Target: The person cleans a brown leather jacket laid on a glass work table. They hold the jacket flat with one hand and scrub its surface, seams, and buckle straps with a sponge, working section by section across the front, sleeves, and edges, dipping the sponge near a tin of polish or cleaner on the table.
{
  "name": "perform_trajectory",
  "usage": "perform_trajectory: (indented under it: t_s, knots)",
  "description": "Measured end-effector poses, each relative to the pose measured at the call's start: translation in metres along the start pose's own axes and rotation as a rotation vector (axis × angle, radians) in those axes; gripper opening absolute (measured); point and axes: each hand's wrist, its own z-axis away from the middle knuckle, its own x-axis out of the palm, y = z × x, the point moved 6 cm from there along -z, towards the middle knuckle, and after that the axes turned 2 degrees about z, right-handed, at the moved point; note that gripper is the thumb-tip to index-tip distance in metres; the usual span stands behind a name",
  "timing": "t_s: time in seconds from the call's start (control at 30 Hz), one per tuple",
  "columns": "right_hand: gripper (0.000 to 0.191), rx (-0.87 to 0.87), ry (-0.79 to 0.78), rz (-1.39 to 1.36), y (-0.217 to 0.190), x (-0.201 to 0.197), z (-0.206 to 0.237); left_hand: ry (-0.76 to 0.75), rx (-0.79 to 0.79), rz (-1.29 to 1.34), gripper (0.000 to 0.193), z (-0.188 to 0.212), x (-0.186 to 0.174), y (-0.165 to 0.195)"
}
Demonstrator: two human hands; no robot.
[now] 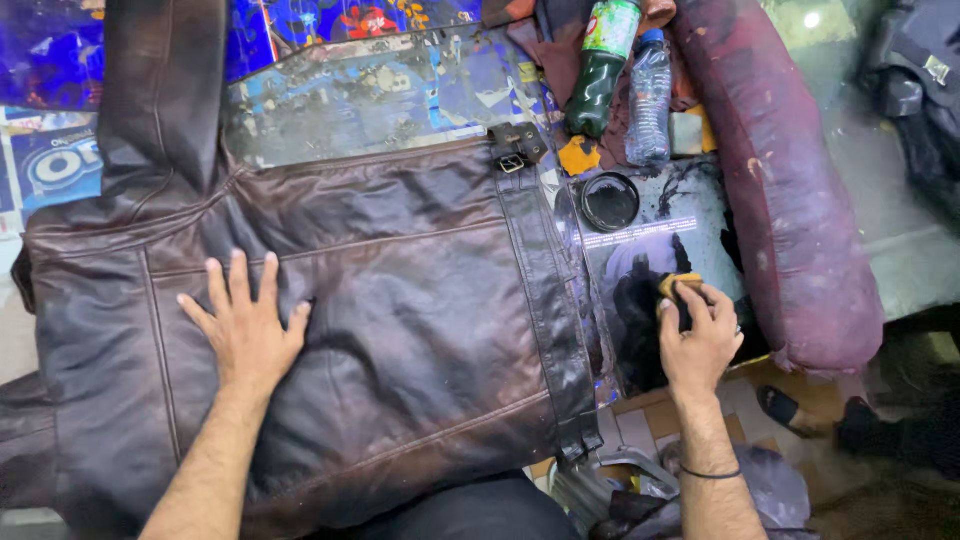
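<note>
A worker's left hand lies flat, fingers spread, on a brown leather jacket; the right hand, grip clamped on a yellow sponge, appears to load dye before wiping.

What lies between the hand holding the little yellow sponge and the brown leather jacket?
Nothing visible blocks it. The right hand presses the yellow sponge on a dark-stained work surface just beside the brown leather jacket, whose belted hem strip is the nearest part. The left hand lies flat on the jacket.
</note>
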Motion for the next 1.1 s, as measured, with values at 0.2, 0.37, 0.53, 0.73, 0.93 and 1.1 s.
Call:
perform_trajectory:
  t_s: [0.2, 0.37, 0.53, 0.73, 0.93, 1.1]
  knots:
    - [0.028, 0.034, -0.047, -0.244, -0.01, -0.006, 0.006, -0.022, -0.054, -0.009, 0.076, 0.067, -0.008, 0.026]
    - [0.041, 0.416, -0.211, -1.522, -0.04, 0.02, 0.057, 0.013, -0.114, 0.041, 0.07, 0.086, -0.02, 0.047]
    - [0.047, 0.567, -0.554, -2.077, -0.107, 0.048, 0.113, 0.132, 0.097, 0.378, 0.051, 0.052, -0.034, 0.124]
    - [0.053, 0.725, -0.614, -2.119, -0.14, 0.058, 0.118, 0.104, 0.524, 0.73, 0.033, -0.045, -0.022, 0.246]
    - [0.046, 0.716, -0.704, -2.062, -0.148, 0.058, 0.115, 0.121, 0.657, 0.58, 0.044, -0.136, -0.004, 0.293]
    - [0.046, 0.756, -0.743, -2.028, -0.147, 0.064, 0.114, -0.053, 0.339, 0.749, 0.056, -0.202, 0.025, 0.285]
